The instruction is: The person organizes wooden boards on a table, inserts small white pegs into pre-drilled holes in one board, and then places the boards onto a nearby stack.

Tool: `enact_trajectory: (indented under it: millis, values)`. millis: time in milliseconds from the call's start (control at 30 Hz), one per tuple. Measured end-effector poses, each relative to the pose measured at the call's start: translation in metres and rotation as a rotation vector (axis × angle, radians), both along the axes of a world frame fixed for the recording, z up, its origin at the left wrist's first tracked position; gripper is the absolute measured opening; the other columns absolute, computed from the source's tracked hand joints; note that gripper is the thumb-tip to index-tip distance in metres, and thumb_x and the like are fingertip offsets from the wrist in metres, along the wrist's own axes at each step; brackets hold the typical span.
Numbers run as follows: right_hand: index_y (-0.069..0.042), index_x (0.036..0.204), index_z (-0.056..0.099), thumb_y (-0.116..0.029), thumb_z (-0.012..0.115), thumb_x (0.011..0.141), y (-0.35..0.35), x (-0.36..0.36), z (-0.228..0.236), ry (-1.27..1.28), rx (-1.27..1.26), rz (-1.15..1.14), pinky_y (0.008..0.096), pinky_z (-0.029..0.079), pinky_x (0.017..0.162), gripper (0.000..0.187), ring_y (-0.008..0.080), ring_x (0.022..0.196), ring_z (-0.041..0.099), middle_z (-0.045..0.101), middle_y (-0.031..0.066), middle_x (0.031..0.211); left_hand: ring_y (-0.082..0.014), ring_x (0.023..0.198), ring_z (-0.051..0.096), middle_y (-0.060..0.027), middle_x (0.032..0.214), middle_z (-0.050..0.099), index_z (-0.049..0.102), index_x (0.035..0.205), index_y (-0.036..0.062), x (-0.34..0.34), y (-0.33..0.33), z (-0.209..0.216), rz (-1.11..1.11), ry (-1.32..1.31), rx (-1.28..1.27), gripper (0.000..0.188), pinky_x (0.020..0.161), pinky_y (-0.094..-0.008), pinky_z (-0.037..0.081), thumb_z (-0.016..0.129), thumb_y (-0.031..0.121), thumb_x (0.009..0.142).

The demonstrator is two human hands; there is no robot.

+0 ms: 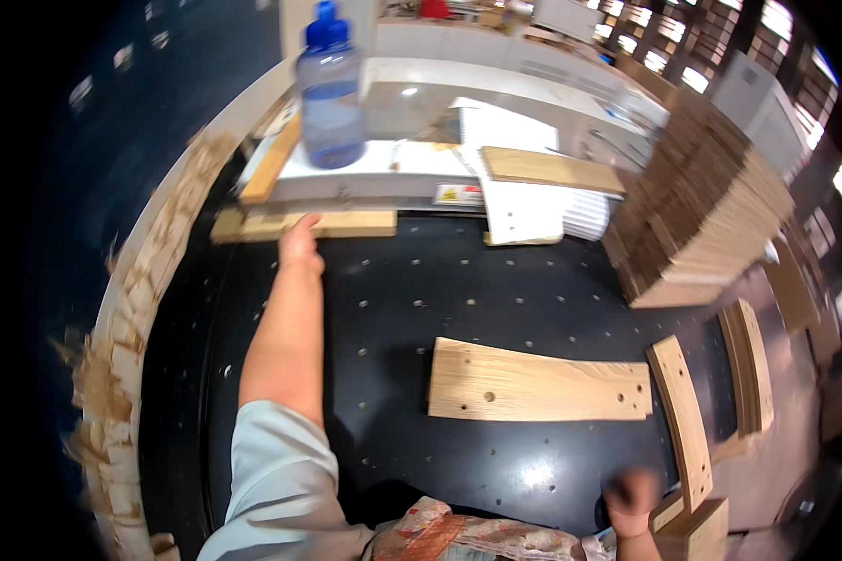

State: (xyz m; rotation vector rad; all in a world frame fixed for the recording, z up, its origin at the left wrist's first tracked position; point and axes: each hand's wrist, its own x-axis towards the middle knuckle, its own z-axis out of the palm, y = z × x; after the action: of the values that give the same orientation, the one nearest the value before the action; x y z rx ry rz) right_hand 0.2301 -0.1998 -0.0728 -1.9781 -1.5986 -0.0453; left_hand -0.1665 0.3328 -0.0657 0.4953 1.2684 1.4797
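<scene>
My left arm stretches forward to the far left of the black table, where my left hand (299, 245) is closed on a pale wooden strip (360, 224) lying along the table's back edge. Its fingertips are partly hidden. At the lower right, my right hand (632, 496) is smeared by motion and looks closed, with a dark shape at its fingers too blurred to name. A flat, slightly curved wooden board (533, 383) with drilled holes lies between my hands, touched by neither.
Curved wooden pieces (681, 421) stand along the right edge, near a tall stack of brown cardboard (702, 201). Behind the table are a blue water bottle (332, 117), paper sheets (524, 201) and another board (552, 170). A ragged, torn edge (122, 374) runs down the left.
</scene>
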Motion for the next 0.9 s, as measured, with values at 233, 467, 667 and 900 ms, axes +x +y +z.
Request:
enact_trajectory:
  millis: [233, 467, 667, 900]
  values:
    - [-0.005, 0.081, 0.064, -0.019, 0.070, 0.062, 0.005, 0.011, -0.006, -0.061, 0.091, 0.082, 0.0377, 0.046, 0.068, 0.024, 0.0309, 0.076, 0.055, 0.061, 0.0123, 0.087, -0.0207, 0.140, 0.015, -0.0075, 0.150, 0.024, 0.028, 0.143, 0.0087, -0.012, -0.025, 0.008, -0.284, 0.026, 0.127, 0.073, 0.112, -0.0394, 0.011, 0.063, 0.019, 0.079]
    - [-0.008, 0.084, 0.064, -0.021, 0.069, 0.069, -0.001, 0.009, 0.005, 0.015, 0.101, 0.161, 0.0357, 0.044, 0.069, 0.020, 0.0259, 0.080, 0.055, 0.061, 0.0057, 0.089, -0.0328, 0.139, 0.018, -0.0194, 0.148, 0.022, 0.022, 0.145, 0.0103, 0.200, -0.224, 0.068, -1.424, 1.572, 0.910, 0.101, 0.110, -0.0523, 0.013, 0.076, 0.034, 0.062]
    - [-0.006, 0.094, 0.064, -0.017, 0.070, 0.069, -0.012, 0.044, -0.003, 0.232, 0.127, 0.453, 0.0388, 0.044, 0.081, 0.028, 0.0295, 0.091, 0.054, 0.059, 0.0105, 0.098, -0.0348, 0.125, 0.037, -0.0172, 0.132, 0.042, 0.038, 0.137, 0.0120, 0.241, -0.253, 0.052, -1.432, 1.573, 0.786, 0.094, 0.105, -0.0453, 0.028, 0.074, 0.027, 0.051]
    - [-0.008, 0.124, 0.047, -0.029, 0.077, 0.063, -0.069, 0.159, 0.069, -0.105, -0.077, -0.168, 0.0484, 0.040, 0.092, 0.071, 0.0386, 0.118, 0.042, 0.046, 0.0199, 0.123, -0.0360, 0.117, 0.044, -0.0173, 0.122, 0.048, 0.042, 0.133, 0.0104, 0.163, -0.207, 0.028, -1.183, 1.568, 0.659, 0.094, 0.101, -0.0396, 0.035, 0.073, 0.020, 0.045]
